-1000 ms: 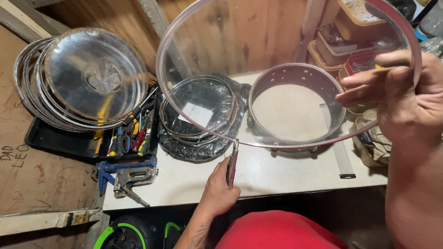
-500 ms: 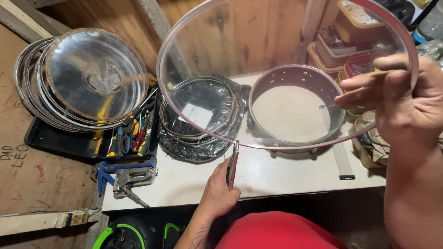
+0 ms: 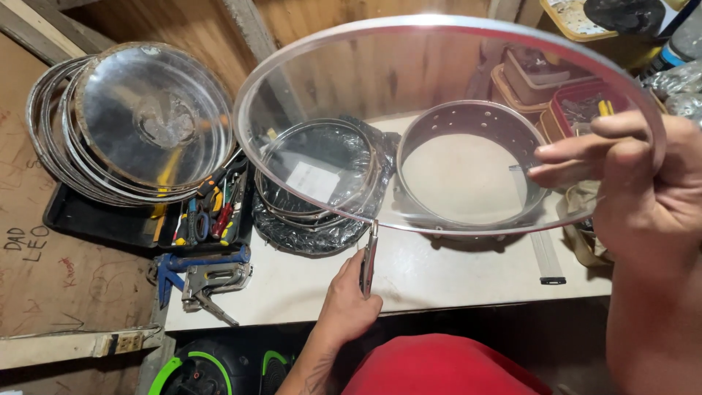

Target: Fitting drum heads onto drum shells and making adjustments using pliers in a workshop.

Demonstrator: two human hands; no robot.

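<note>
While it is held up in front of the workbench, the scene is laid out as follows.

Drumhead: a clear drumhead [image 3: 439, 95], round and see-through, edged by a pale hoop, is held raised and tilted above the bench [image 3: 439, 278], so that the things behind are seen through its film.

Right hand: the right hand [image 3: 621, 183] is pinched on the drumhead's right rim, thumb below and fingers stretched along the film.

Left hand: the left hand [image 3: 349, 296] is closed around pliers [image 3: 370, 256], whose tips are set at the lower rim of the drumhead.

Drum shell: a round drum shell [image 3: 472, 172] with small holes in its wall is seen lying on the bench, under the raised head.

Wrapped hoops: metal hoops in crinkled plastic [image 3: 318, 183] are placed just left of the shell.

Stacked heads: a pile of worn drumheads and rims [image 3: 139, 124] is leaned against the wooden wall at the left.

Tools: a tray of screwdrivers [image 3: 208, 212] and a staple gun [image 3: 212, 281] are found below that pile.
</note>
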